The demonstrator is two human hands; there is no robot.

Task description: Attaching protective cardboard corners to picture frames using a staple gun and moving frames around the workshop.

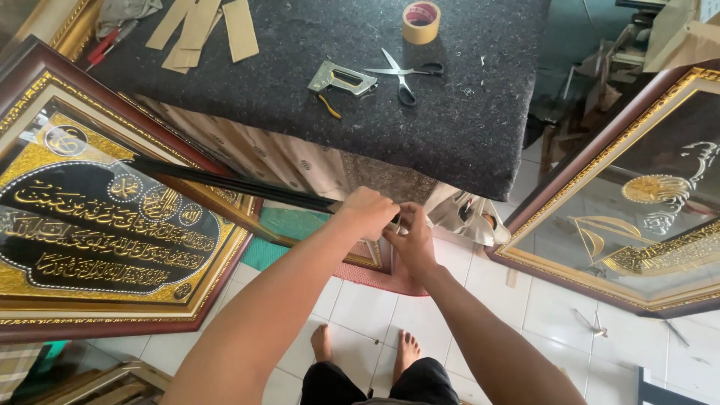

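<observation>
At far left, a big frame (112,247) is leaning on the floor: dark red wood outer moulding, gilt inner edge, glossy glass over black and gold ornamental script. Long thin black strips (232,182), bundled, straight and matte, are running from over that frame's top edge rightward into the hands. Left hand (369,212) is curling in a closed fist round the strips' near end. Right hand (412,238) is touching the left, fingers pinched narrow at the same end; what they pinch I cannot tell.

Behind, a table (465,127) covered in fuzzy dark grey felt is carrying flat brown card strips (202,30), a grey metal staple gun (341,79), steel scissors (401,75) with black handles lying open, and a tan tape roll (421,22).

Below, bare feet (367,346) are standing on white glossy tiles (555,322).

At right, a second frame (637,217) of the same red-and-gilt moulding is lying tilted, its glass reflecting gold ornament.
</observation>
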